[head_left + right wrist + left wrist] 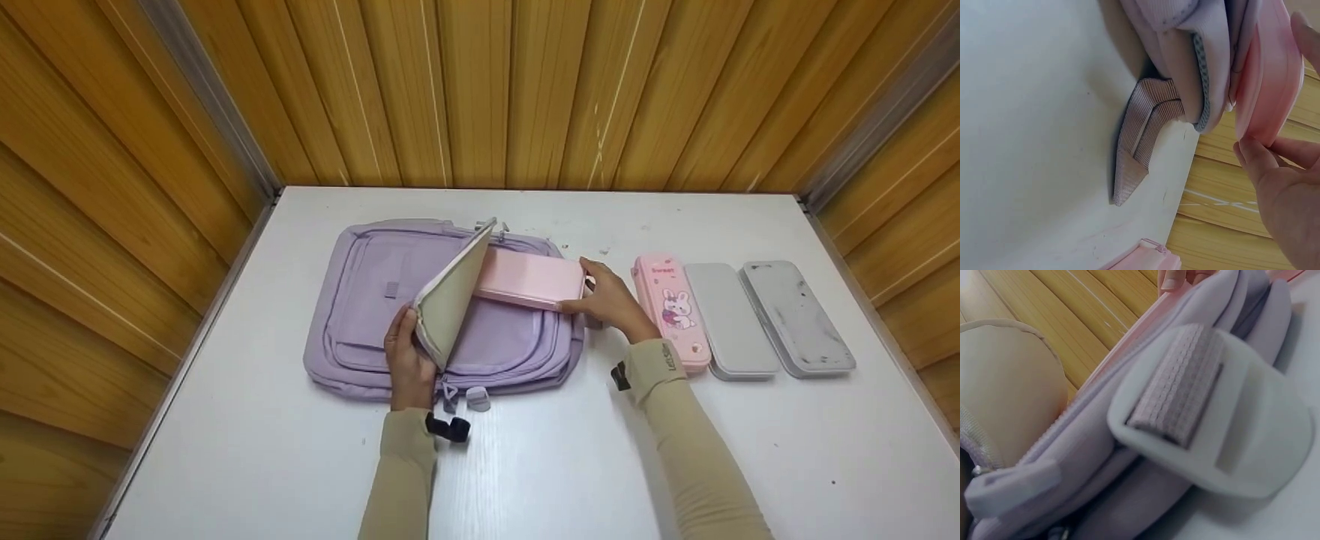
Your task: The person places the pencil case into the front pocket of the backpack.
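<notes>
A lavender backpack [375, 292] lies flat on the white table, its front pocket unzipped. My left hand [410, 360] pinches the edge of the pocket flap [459, 300] and holds it raised, its cream lining showing. With thumb and fingers my right hand [607, 298] grips the right end of a pink pencil case [532, 277]. The left end of that case is hidden behind the lifted flap. In the right wrist view the fingers [1258, 160] hold the case's end beside the bag's zipped edge. A pale strap buckle [1247, 416] fills much of the left wrist view.
Right of the backpack stand a pink case with a bunny picture [675, 315], a plain grey case [731, 319] and a smudged grey case [799, 315], side by side. A strap end [1134, 152] sticks out from the bag. Wood-patterned walls [480, 90] enclose the table [540, 465].
</notes>
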A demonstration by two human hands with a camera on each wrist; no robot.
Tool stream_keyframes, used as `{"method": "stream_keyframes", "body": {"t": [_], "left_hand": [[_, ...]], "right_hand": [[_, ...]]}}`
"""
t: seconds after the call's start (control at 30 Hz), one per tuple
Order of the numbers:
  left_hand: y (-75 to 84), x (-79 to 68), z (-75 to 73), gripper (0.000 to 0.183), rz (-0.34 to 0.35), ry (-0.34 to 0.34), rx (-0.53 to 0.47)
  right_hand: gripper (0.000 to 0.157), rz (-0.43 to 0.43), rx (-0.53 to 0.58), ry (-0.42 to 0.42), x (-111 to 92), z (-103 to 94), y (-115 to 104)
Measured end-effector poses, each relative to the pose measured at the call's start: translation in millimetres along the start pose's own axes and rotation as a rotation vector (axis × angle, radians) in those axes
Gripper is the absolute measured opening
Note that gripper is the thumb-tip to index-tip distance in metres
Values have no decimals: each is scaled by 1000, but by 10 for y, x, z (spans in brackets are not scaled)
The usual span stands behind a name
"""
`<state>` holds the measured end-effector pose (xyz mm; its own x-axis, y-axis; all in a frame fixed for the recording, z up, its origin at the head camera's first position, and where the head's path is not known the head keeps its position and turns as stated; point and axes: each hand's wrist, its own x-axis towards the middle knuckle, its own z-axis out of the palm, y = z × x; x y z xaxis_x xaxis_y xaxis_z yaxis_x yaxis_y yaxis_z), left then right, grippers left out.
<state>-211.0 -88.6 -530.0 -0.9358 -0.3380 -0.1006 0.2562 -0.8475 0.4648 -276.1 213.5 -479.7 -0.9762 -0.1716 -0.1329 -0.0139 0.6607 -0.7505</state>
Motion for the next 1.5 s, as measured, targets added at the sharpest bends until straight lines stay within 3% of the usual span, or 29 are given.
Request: {"method": "stream_keyframes", "body": {"t": [0.33,0.7,1.0,1.23,1.5], "left_hand": [[5,-14,10,16,-1,28,6],[27,-13,15,21,-6,12,-16],[21,-24,15,13,-2,-12,-31],[11,-25,24,7,-4,-12,-1],[19,-20,17,13,-8,2,-6]], "right_hand": [[102,-33,-11,11,47,23,-56],[99,-12,-20,-55,156,-16,-142],[82,-10,2,-70,219,-54,-182],[91,-41,-43,-56,244,-31,-212],[87,-13,-13,-72,295,8,-256]]}}
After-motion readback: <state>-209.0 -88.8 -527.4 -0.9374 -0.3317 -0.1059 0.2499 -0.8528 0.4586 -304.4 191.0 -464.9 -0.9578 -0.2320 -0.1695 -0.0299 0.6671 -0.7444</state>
